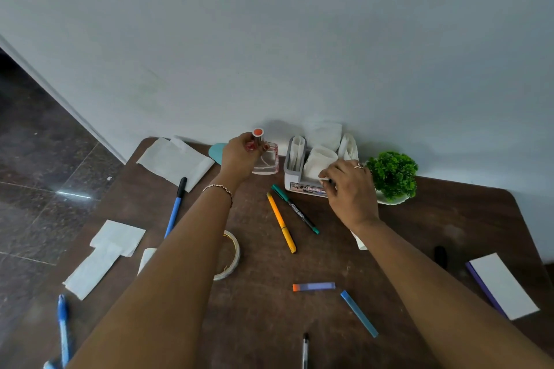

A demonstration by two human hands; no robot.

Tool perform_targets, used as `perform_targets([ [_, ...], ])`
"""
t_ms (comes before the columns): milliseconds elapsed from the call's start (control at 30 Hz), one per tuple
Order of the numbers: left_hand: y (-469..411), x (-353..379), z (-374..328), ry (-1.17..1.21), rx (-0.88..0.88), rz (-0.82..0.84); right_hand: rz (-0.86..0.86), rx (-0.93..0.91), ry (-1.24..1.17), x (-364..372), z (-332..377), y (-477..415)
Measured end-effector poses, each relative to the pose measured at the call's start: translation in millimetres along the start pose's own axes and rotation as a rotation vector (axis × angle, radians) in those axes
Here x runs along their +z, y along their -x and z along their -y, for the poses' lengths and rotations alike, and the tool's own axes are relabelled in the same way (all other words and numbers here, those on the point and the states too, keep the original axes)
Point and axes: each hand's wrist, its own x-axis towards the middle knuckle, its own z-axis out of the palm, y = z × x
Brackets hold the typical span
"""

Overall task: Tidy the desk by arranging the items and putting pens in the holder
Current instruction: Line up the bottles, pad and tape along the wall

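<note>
My left hand (239,156) grips a clear glass bottle (267,162) with an orange-topped cap, standing by the wall. My right hand (349,186) pinches a white tissue at the front of the grey holder (293,172), whose compartments are stuffed with folded tissues (322,133). A yellow pen (281,218) and a green marker (295,209) lie side by side in front of the holder. A blue pen with a black cap (175,209) lies at the left. Another blue pen (63,329) lies near the desk's left edge, and a clear pen (305,349) at the bottom.
Loose tissues (175,160) (103,256) lie at the left of the brown desk (260,302). A tape roll (232,257), a purple-orange stick (313,287), a blue stick (358,313), a white notepad (503,284), a black object (440,255) and a small green plant (392,174) are there too.
</note>
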Motion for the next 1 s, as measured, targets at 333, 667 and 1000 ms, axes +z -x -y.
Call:
perform_targets([
  [333,4.2,-3.0,-0.2,-0.017,-0.008,-0.015,0.012,-0.035,0.009,-4.7,1.6,1.8],
  [667,58.8,-10.0,2.1,-0.003,-0.022,-0.092,0.002,-0.036,0.010,-20.3,21.2,21.7],
  [1000,197.3,-11.6,39.2,0.003,-0.067,-0.210,-0.001,-0.108,-0.238,-24.7,94.5,79.6],
])
